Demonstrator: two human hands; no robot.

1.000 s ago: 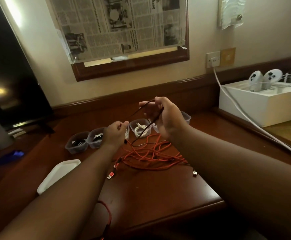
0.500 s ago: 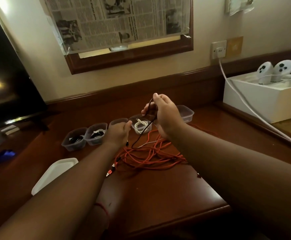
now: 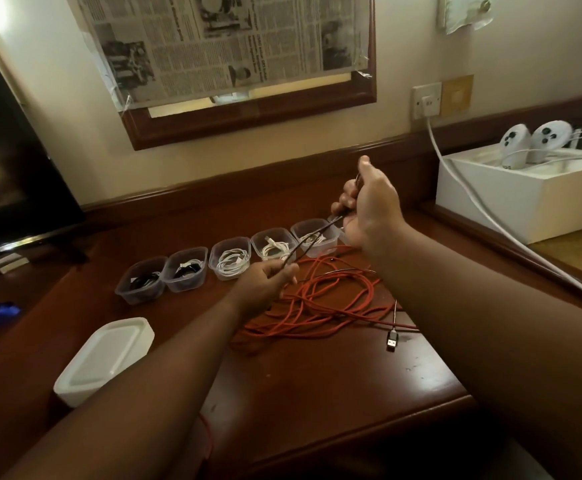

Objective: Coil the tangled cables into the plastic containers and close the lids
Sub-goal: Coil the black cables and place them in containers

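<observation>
Dark polished wood forms the counter [image 3: 334, 386], which is backed by a cream wall. A thin dark cable [image 3: 312, 239] is stretched taut above it between both hands: the left hand [image 3: 265, 284] pinches its lower end with curled fingers, and the right hand [image 3: 369, 206], raised higher and farther back, is curled round the upper end. Beneath the hands a tangle of red cable [image 3: 324, 306] is spread on the counter, with a USB plug [image 3: 392, 340] lying at its near right edge. Behind the tangle a row of clear plastic containers [image 3: 185, 270] is lined up, lids off, holding coiled black and white cables. A white lid [image 3: 104, 358] lies at the near left. A white box [image 3: 524, 199] is seen at the far right, and a newspaper [image 3: 227, 43] covers the framed opening above.
</observation>
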